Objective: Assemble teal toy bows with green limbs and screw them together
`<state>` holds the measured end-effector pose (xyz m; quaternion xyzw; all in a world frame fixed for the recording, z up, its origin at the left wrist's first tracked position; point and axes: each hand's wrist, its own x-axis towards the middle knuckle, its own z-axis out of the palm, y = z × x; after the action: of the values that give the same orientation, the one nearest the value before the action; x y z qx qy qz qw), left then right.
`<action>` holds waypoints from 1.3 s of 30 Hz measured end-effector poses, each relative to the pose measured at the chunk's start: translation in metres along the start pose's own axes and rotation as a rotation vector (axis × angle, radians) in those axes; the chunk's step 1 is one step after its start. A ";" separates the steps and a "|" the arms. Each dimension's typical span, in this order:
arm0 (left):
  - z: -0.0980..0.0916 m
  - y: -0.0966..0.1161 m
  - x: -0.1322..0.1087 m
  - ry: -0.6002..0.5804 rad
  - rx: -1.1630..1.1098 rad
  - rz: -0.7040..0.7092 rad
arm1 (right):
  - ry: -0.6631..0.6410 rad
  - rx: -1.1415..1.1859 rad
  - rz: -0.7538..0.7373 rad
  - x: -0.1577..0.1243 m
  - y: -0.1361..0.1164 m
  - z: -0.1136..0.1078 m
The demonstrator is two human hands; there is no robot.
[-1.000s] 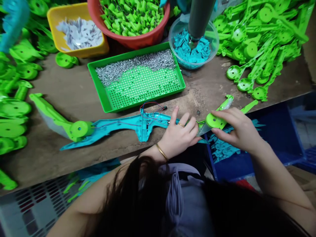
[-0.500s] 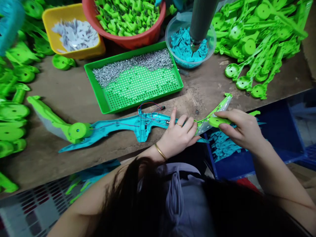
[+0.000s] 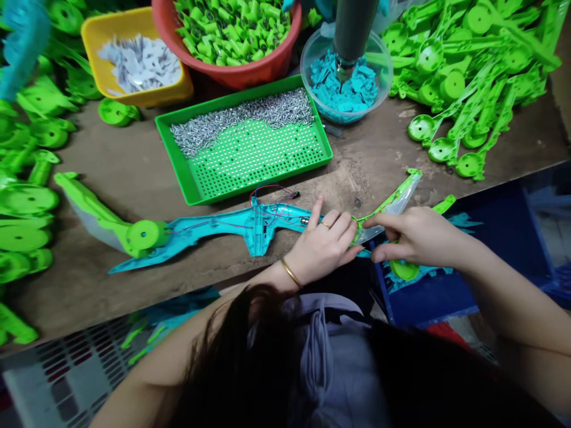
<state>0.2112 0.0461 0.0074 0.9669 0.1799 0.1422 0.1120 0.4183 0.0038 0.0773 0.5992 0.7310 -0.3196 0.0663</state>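
A long teal toy bow body (image 3: 223, 229) with red and blue wires lies across the wooden bench (image 3: 134, 172). A green limb (image 3: 102, 217) is fitted to its left end. My left hand (image 3: 323, 244) presses down on the body's right end, fingers curled, a ring and a bangle on it. My right hand (image 3: 417, 238) grips a second green limb (image 3: 397, 199) with a clear blade, held against that right end. The limb's round green disc (image 3: 404, 270) shows below my fingers, over the bench edge.
Behind lie a green perforated tray (image 3: 250, 157) of silver screws, a red tub (image 3: 232, 35) of green parts, a yellow bin (image 3: 134, 53) of white pieces and a clear bowl (image 3: 345, 77) of teal clips under a hanging screwdriver (image 3: 352, 30). Green limbs pile up at both sides. A blue crate (image 3: 446, 285) stands below right.
My right hand has turned the green limb: its round disc swung from on top of my fingers to beneath them, and the hand drew closer to my left hand. The left hand stayed put.
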 end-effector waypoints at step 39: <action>-0.018 -0.012 -0.038 0.125 -0.017 -0.194 | 0.596 -0.015 -0.146 0.011 -0.032 0.058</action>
<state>0.1680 0.0457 0.0121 0.9332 0.2779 0.1924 0.1220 0.3691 -0.0215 0.0388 0.6119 0.7617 -0.1284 -0.1698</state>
